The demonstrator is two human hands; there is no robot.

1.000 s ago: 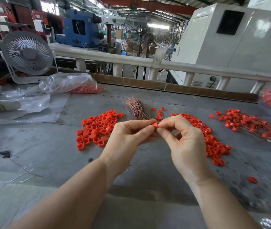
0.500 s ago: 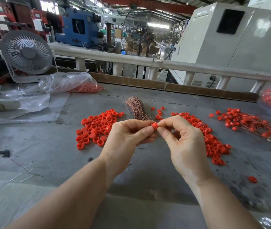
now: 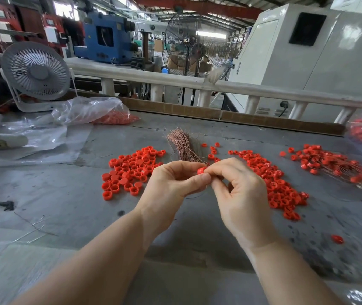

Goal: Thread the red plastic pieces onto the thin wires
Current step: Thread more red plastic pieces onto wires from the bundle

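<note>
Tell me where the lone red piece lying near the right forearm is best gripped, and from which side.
Take the lone red piece by its outer rim, thumb and forefinger pinching opposite sides, coming from straight above. It appears to lie flat and low on the table, apart from the piles, so its sides look free all round. The right hand is nearest.

Grey worktable [image 3: 54,194] before a pale railing [image 3: 153,79], factory hall with blue machine [image 3: 105,40], standing fan [image 3: 188,45], daylight beyond.

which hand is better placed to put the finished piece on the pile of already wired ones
Right, probably. The right hand and left hand both pinch the red plastic piece, but the wired pile lies on the table's right side, beyond the right hand. The left would have to cross over.
</note>
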